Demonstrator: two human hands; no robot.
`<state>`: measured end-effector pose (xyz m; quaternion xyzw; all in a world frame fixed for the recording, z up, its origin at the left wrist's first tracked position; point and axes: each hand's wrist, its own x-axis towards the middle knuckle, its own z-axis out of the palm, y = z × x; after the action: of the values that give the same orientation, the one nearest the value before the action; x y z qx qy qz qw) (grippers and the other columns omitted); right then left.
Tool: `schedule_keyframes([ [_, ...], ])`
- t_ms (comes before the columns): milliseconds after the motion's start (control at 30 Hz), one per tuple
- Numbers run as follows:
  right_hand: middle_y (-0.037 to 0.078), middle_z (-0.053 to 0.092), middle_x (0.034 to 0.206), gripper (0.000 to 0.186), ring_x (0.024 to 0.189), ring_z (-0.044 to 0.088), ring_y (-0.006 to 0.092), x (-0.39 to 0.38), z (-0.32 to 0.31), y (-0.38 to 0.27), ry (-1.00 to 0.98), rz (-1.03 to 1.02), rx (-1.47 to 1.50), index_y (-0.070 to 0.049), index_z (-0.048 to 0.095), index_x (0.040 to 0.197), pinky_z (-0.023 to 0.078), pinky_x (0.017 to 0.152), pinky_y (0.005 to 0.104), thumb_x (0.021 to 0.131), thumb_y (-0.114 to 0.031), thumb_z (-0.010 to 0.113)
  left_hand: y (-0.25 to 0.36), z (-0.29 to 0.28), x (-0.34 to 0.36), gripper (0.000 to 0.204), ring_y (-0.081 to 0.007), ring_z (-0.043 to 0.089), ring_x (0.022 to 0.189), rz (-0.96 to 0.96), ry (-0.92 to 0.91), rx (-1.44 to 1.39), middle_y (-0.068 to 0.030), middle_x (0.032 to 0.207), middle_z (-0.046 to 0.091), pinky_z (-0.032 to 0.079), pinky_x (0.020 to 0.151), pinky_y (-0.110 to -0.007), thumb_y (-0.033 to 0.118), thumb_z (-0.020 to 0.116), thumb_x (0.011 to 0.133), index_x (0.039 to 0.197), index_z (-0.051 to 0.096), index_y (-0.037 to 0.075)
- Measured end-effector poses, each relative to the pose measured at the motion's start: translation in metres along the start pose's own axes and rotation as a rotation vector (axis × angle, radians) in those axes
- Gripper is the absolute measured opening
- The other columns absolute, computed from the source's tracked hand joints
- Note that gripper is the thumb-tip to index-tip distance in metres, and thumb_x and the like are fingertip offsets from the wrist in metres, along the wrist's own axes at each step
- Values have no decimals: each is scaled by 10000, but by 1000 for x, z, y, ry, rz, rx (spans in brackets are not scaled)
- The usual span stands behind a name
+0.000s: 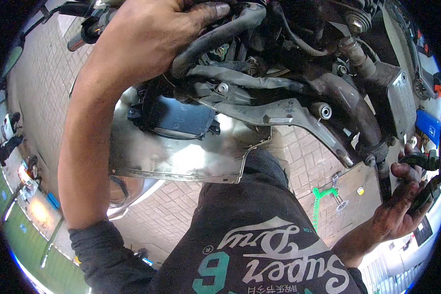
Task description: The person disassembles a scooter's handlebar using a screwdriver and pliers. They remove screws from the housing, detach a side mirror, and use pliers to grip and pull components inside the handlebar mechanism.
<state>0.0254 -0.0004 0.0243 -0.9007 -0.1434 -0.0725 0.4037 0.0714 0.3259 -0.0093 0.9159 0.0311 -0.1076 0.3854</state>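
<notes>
My left hand reaches up into the bared side of a motorcycle, beside a thick black sheathed cable bundle. Its thumb bends over the parts at the top; the other fingers are mostly hidden, and what they grip does not show. Far to the right, the fingers of my right hand curl round a black part at the dark rim of the picture, its kind unclear. Between my hands run a grey metal bracket and a dark pipe. A black box-shaped part sits below my left wrist.
A shiny panel with a sharp-looking edge juts out in front of my body. A coiled green hose hangs near the brick-patterned floor. A blue box stands at the right, and other vehicles line the far left.
</notes>
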Motion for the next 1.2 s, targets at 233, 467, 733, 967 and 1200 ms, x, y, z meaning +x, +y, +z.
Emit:
schedule_keyframes([
  [233, 213, 611, 786, 455, 917, 588, 374, 1, 13, -8, 106, 25, -135, 87, 593, 826, 447, 829, 515, 925, -337, 458, -41, -11, 5, 347, -170, 582, 841, 152, -234, -73, -112, 926, 634, 456, 782, -286, 282, 609, 826, 1043, 620, 11],
  [467, 189, 606, 833, 325, 1026, 554, 393, 1, -1, -1, 1, 27, -39, 77, 540, 968, 418, 896, 521, 940, -230, 436, -13, -3, -25, 780, -376, 523, 1009, 196, -315, 327, -220, 1071, 549, 401, 880, -391, 505, 756, 561, 1139, 562, 18],
  [733, 155, 601, 791, 337, 1010, 560, 373, 3, -1, -3, 0, 63, -66, 57, 551, 969, 412, 898, 500, 937, -262, 447, -30, -21, -41, 494, -357, 542, 1005, 422, -158, 284, -214, 1091, 561, 404, 894, -397, 141, 613, 655, 1104, 527, -46],
  [967, 159, 613, 743, 423, 922, 584, 348, 7, 11, -8, 75, 68, -157, 35, 590, 823, 458, 826, 474, 916, -362, 477, -38, -29, -27, 344, -278, 613, 892, 182, -33, 86, -154, 996, 629, 460, 828, -341, -49, 470, 756, 1087, 562, -28],
  [1200, 156, 606, 708, 423, 940, 587, 352, 6, 12, -10, 119, 108, -177, 40, 587, 834, 476, 817, 485, 908, -365, 493, -48, -23, -17, 321, -343, 570, 895, 358, 67, 539, -168, 969, 574, 451, 771, -369, -58, 516, 664, 974, 580, -6],
])
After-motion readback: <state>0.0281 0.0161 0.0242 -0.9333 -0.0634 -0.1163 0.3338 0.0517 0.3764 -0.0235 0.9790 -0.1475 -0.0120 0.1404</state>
